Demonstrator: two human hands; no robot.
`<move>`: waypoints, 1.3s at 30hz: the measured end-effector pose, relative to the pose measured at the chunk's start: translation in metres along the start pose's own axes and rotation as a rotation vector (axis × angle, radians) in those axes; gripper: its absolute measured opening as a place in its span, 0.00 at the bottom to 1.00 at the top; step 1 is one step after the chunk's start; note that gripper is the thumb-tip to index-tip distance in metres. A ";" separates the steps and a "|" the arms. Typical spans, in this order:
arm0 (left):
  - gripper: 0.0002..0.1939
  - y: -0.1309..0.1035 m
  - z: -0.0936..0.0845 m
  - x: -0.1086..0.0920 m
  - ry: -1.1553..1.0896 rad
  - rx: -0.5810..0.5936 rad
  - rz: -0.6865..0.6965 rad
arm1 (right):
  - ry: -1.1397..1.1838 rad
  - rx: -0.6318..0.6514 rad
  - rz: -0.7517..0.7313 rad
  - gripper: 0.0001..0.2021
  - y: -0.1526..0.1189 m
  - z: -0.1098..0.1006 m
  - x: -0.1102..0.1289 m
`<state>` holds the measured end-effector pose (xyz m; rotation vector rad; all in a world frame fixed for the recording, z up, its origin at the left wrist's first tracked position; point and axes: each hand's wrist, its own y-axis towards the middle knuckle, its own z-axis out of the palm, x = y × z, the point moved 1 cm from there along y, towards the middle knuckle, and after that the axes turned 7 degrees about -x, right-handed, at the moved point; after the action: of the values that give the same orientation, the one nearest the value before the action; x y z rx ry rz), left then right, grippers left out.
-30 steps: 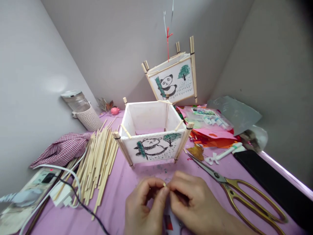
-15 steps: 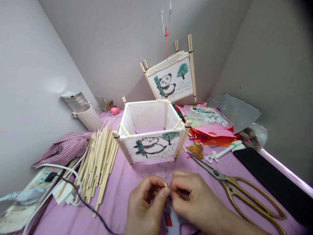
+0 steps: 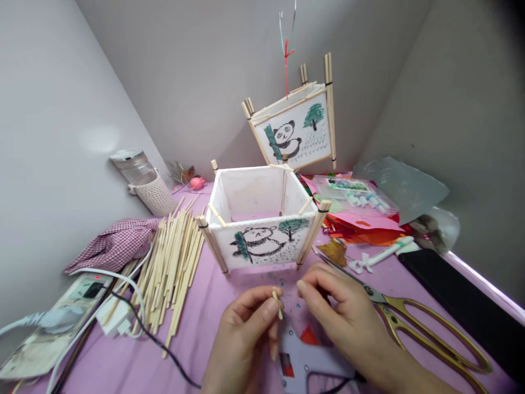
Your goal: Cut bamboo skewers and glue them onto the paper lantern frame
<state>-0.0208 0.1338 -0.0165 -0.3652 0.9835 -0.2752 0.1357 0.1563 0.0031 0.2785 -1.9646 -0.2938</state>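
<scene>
My left hand (image 3: 251, 328) pinches a short piece of wooden stick (image 3: 278, 305) between thumb and fingers, in front of the near paper box. To its right, my right hand (image 3: 340, 312) has its thumb and forefinger curled near each other; whether anything is between them is too small to tell. A pale purple glue gun (image 3: 311, 358) with a red trigger lies below and between the hands. The white box (image 3: 266, 243) with a panda drawing and stick corner posts stands just beyond the hands. Short sticks cross its top corners.
A similar panda lantern (image 3: 295, 128) hangs behind. Loose sticks (image 3: 172, 273), a power strip (image 3: 53, 334), a checked cloth (image 3: 115, 243) and a bottle (image 3: 143, 183) are at left. Gold-handled scissors (image 3: 435, 334), a black slab (image 3: 459, 306) and coloured papers (image 3: 361, 227) lie at right.
My right hand has moved away from my left hand, to the right. The small stick piece and the glue gun show more fully. The whole view has shifted slightly.
</scene>
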 end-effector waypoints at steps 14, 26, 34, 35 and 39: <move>0.12 -0.004 0.003 -0.007 0.240 -0.091 0.130 | 0.095 0.188 -0.062 0.05 0.001 -0.002 0.008; 0.09 -0.011 0.002 -0.008 0.960 0.026 0.910 | -0.125 0.255 -0.184 0.07 0.006 -0.009 0.008; 0.11 -0.012 0.002 -0.010 0.948 -0.023 0.983 | 0.144 0.253 0.227 0.05 0.001 0.001 0.003; 0.10 -0.013 0.004 -0.011 0.913 -0.009 0.941 | 0.224 0.285 0.310 0.05 0.001 0.002 0.002; 0.05 -0.012 0.007 -0.013 0.721 -0.003 0.646 | 0.516 0.404 0.533 0.08 -0.002 0.005 -0.001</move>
<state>-0.0223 0.1289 0.0017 0.0817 1.7481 0.2062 0.1318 0.1555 0.0002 0.0658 -1.4951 0.4842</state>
